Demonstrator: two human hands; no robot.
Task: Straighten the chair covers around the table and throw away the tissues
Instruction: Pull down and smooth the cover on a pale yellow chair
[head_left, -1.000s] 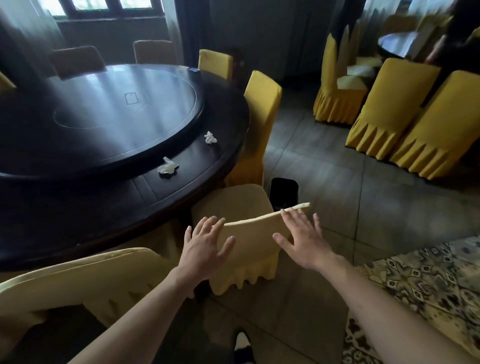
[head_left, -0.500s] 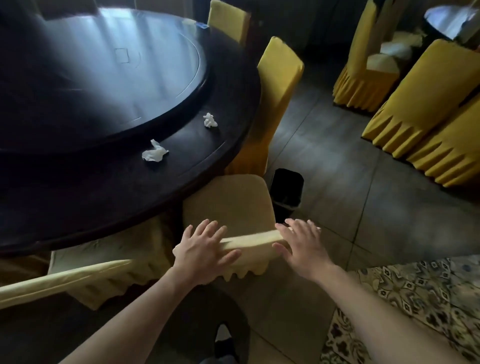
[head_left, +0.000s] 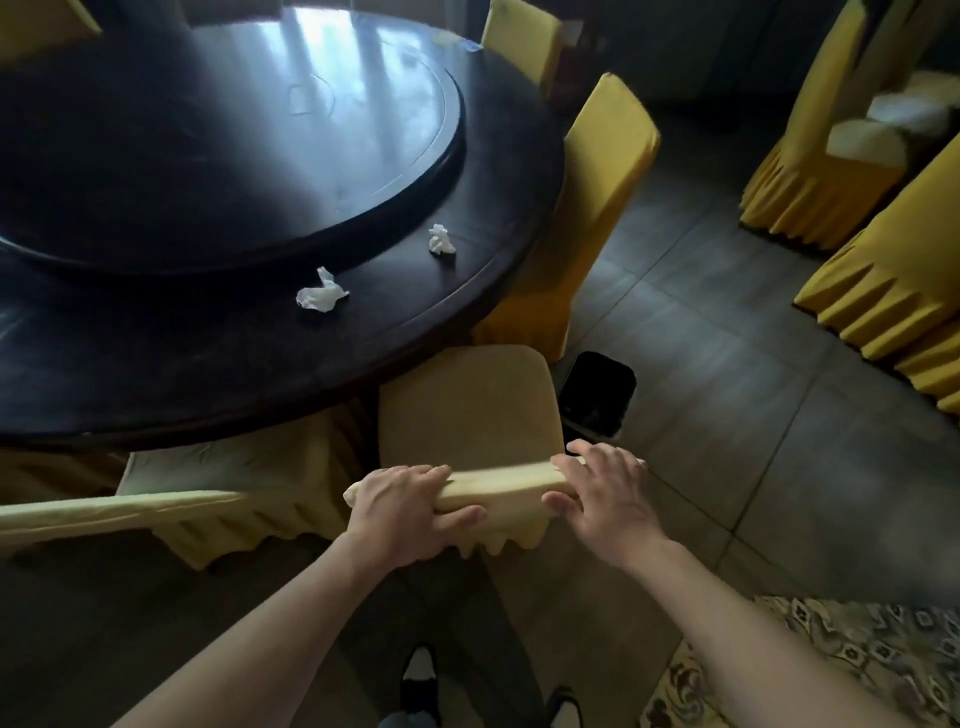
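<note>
chair cover (head_left: 496, 480): pale yellow, on the chair pushed in at the near edge of the table; top of backrest gripped at both ends.
left hand (head_left: 402, 506): curled over the backrest top, thumb underneath, clasping the cover.
right hand (head_left: 608, 493): fingers over the top edge, thumb on the near side, clasping the cover.
tissues: one crumpled (head_left: 319, 296), another (head_left: 441, 240), both on the dark round table (head_left: 208, 364), apart.
bin (head_left: 597, 395): black, on the floor just right of the chair.
neighbour chair (head_left: 156, 506): pale cover, to the left.
</note>
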